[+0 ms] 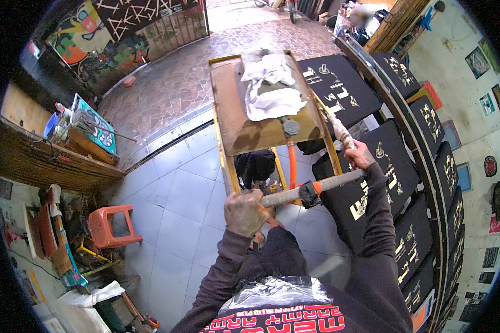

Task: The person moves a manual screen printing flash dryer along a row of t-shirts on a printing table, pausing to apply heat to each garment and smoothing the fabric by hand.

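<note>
Workshop floor of pale grey tiles (172,200), brown patterned paving (178,94) beyond it, painted wall (103,53) at upper left. Cart (221,144) with yellow side rails stands in the middle of the view, in front of the person. Its top is a brown metal panel (233,105); crumpled white cloths (272,91) lie from the panel's far edge to right of its middle. Grey round cap (290,127) sits by the panel's near edge, orange hose (292,166) running down from there. Grey wrapped handle bar (341,180) crosses at the cart's near end, slanting up to the right, black strap (309,194) with an orange band around its middle.

Left hand (246,212): closed around the bar's left end, back of hand up. Right hand (360,155): fingers curled around a wrapped rod (339,129) at the cart's right edge, wrist over the bar's right end; cannot tell whether the palm also presses the bar. Both arms in dark sleeves.

Right of the cart, black panels (380,152) with cream prints lie in rows along both sides of a long rail (410,101). Dark bundle (254,166) shows below the metal panel's near edge, kind unclear. Left side: red stool (101,226) on the tiles, blue bucket (51,126) near a teal board (97,125).
</note>
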A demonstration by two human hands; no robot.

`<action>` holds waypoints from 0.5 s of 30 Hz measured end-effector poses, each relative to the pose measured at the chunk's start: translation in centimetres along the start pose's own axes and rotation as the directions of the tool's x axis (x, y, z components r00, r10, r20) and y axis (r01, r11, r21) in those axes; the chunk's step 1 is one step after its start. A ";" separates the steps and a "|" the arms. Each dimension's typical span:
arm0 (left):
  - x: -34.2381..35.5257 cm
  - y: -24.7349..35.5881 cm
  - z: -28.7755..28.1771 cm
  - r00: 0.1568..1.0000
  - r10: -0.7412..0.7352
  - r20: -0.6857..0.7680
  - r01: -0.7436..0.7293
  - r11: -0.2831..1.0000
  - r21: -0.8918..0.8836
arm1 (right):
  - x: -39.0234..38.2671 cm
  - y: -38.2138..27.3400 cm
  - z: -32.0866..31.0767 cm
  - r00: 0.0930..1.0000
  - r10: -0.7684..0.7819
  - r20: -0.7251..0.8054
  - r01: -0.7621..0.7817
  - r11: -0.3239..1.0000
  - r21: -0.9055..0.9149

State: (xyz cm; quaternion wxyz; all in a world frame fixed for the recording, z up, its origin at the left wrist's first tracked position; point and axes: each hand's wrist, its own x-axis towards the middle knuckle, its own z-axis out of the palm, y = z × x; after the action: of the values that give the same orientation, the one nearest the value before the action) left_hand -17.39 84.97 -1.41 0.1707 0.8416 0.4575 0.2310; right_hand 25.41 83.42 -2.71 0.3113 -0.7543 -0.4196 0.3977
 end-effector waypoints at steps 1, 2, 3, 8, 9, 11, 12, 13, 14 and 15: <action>0.0 0.2 -0.2 1.000 -0.022 0.004 0.022 1.000 0.005 | 0.6 -0.5 0.4 1.000 -0.019 0.002 0.019 0.999 0.038; -0.1 0.5 -0.5 0.999 -0.046 0.008 0.046 0.999 0.009 | 1.0 -1.2 0.8 0.999 -0.038 0.005 0.038 0.997 0.074; 0.0 0.6 -1.0 0.998 -0.059 -0.013 0.059 0.998 0.014 | 1.4 -2.1 1.6 0.998 -0.051 0.020 0.050 0.997 0.056; -0.5 1.5 -1.3 0.992 -0.102 -0.074 0.111 0.987 0.118 | 3.8 -3.1 2.0 0.991 -0.110 0.076 0.112 0.994 -0.022; -0.8 2.0 -1.7 0.992 -0.109 -0.057 0.115 0.985 0.130 | 4.1 -2.2 2.3 0.988 -0.139 0.071 0.136 0.990 0.037; -1.8 2.0 -2.2 0.990 -0.131 -0.060 0.139 0.976 0.165 | 3.8 -3.7 3.5 0.987 -0.106 0.118 0.093 0.989 0.114; -2.2 2.1 -2.0 0.988 -0.131 -0.076 0.142 0.977 0.161 | 4.0 -3.2 3.5 0.981 -0.158 0.115 0.143 0.981 0.130; -2.5 2.0 -2.0 0.985 -0.139 -0.100 0.155 0.972 0.176 | 3.9 -4.9 3.7 0.980 -0.133 0.147 0.115 0.986 0.121; -2.4 2.3 -2.2 0.984 -0.157 -0.084 0.171 0.967 0.187 | 3.4 -6.0 3.9 0.981 -0.094 0.170 0.076 0.991 0.111; -1.8 3.0 -2.5 0.983 -0.171 -0.072 0.182 0.964 0.195 | 3.5 -5.5 3.8 0.982 -0.114 0.152 0.096 0.988 0.123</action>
State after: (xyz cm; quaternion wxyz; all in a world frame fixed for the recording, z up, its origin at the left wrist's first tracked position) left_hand -17.58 82.04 1.78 0.0922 0.8037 0.5562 0.1902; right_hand 21.17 89.56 -1.33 0.3406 -0.6778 -0.4587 0.4627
